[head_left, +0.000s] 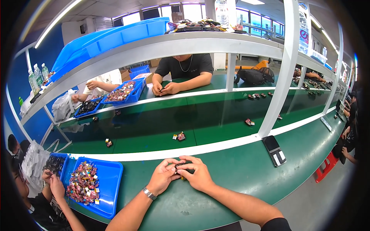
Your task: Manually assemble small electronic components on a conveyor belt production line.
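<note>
Both hands meet over the green bench (227,181), their fingertips pinched round one small dark part (179,168) with a bit of yellow at its lower edge. My left hand (163,178), below a metal watch, grips it from the left. From the other side my right hand (197,176) closes on the same piece. Fingers cover most of it, so its exact kind is hidden. To the left of my forearm stands a blue tray (111,173) with a heap of small reddish parts (83,184) bearing white and yellow tabs.
A smaller blue tray of black parts (56,163) sits farther left, beside a co-worker's hands (57,186). Beyond the white rail, a green belt (216,133) carries scattered small parts (181,136). A black-and-white handheld device (273,150) lies right, near a white post (280,73).
</note>
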Tool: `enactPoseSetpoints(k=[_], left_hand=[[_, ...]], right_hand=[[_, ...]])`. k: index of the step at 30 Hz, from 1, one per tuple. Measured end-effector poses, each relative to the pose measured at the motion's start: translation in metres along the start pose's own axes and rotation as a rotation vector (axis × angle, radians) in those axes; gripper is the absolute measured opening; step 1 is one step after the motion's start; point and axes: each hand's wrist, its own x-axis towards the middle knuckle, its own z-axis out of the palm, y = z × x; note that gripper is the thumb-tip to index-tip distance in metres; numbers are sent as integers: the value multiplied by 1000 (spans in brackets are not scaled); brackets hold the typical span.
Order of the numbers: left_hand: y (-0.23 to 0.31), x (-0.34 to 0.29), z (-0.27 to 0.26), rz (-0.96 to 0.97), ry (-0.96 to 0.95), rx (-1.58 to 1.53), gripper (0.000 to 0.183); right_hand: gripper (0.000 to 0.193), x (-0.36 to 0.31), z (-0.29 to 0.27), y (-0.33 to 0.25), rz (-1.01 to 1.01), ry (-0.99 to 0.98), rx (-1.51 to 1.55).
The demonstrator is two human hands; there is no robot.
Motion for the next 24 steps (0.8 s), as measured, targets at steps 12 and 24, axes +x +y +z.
enactPoseSetpoints(k=[12, 24], left_hand=[[-3, 1, -3, 26, -39, -21, 20], [-8, 3, -9, 62, -114, -89, 23]], right_hand=[[17, 3, -5, -3, -102, -35, 16], [18, -1, -7, -11, -112, 18, 18]])
